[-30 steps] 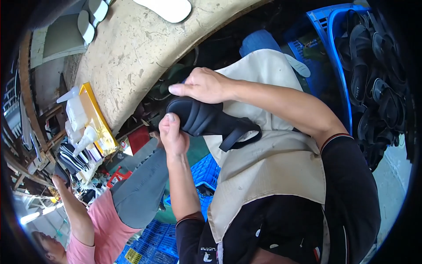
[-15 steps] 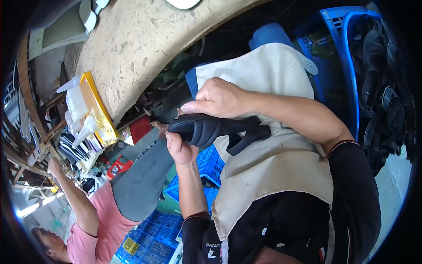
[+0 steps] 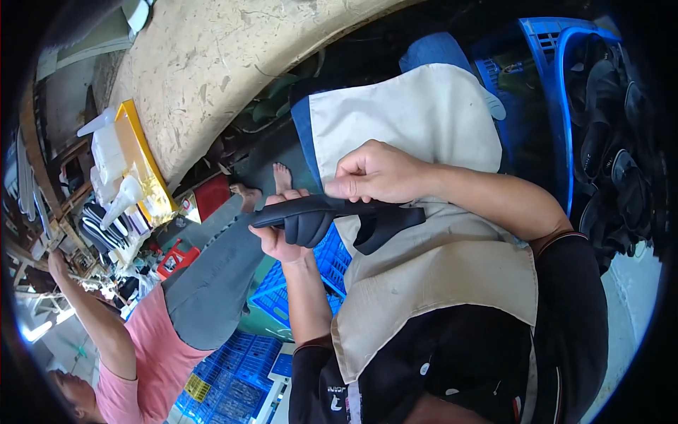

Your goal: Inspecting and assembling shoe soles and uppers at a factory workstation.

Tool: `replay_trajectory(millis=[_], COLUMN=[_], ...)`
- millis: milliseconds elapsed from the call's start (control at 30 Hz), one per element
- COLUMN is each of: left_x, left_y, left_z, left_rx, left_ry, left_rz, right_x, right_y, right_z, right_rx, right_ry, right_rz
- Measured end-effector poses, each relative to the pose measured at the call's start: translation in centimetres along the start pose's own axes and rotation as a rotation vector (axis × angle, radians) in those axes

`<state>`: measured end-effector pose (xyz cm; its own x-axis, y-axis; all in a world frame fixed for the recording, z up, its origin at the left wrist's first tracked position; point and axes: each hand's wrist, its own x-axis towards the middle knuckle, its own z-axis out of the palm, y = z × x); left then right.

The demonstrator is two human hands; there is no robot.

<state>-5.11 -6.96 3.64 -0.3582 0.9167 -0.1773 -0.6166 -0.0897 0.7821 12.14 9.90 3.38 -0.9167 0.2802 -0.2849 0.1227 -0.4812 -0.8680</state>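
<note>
A black sandal with a padded, ribbed strap and an open back strap lies lengthwise above my lap. My left hand is closed round its front end, thumb below and fingertips showing over the far edge. Against the upper edge of the sandal, near its middle, my right hand is curled with thumb and forefinger pressed together. What that pinch holds, if anything, is too small or hidden to make out. Beneath the sandal, a cream apron covers my lap.
A worn, pale worktable curves across the upper left, with a yellow tray holding white bottles by its edge. On the right stands a blue basket of black sandals. Blue crates and a person in a pink shirt are at the left.
My right hand has slid right along the sandal's edge, from the front end toward the middle. The sandal has turned slightly and shifted a little left with my left hand.
</note>
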Motion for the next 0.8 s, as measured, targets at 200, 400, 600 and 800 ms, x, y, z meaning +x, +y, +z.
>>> replay_trajectory(millis=[200,400,600,800], left_x=[0.6,0.2,4.8,7.6], left_y=[0.0,-0.9,1.1,-0.8], left_z=[-0.4,0.1,2.9,10.7], left_rx=[-0.06,-0.043,0.243,-0.024], left_ry=[-0.11,-0.105,-0.128,0.123], left_rz=[0.013,0.112,-0.007,-0.038], right_x=[0.6,0.6,1.6,-0.8], right_y=[2.2,3.5,-0.7,-6.8], right_z=[0.5,0.3,-2.8,-4.7], right_rx=[-0.046,0.025,-0.046,-0.429], right_ry=[0.031,-0.243,-0.183,0.116], right_rz=[-0.214,0.076,-0.011,-0.354])
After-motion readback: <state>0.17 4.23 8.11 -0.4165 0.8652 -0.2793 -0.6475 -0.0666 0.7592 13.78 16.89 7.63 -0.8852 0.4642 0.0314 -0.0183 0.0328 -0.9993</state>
